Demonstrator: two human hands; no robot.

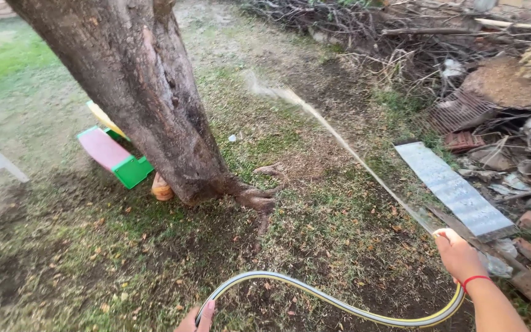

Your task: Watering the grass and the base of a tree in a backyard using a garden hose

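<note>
My right hand [459,254], with a red band at the wrist, grips the end of a grey and yellow garden hose [314,295] at the lower right. A thin jet of water [339,138] shoots from it up and to the left, landing on the grass beyond the tree. The hose curves in a long arc across the bottom of the view to my left hand [196,320], which holds it at the bottom edge; only the fingers show. A thick leaning tree trunk [149,92] stands left of centre.
A pink and green plastic toy slide [113,157] lies behind the trunk. A grey metal sheet [456,190], bricks, rusty grating and a heap of dry branches [388,31] fill the right side. The ground is patchy grass and damp soil.
</note>
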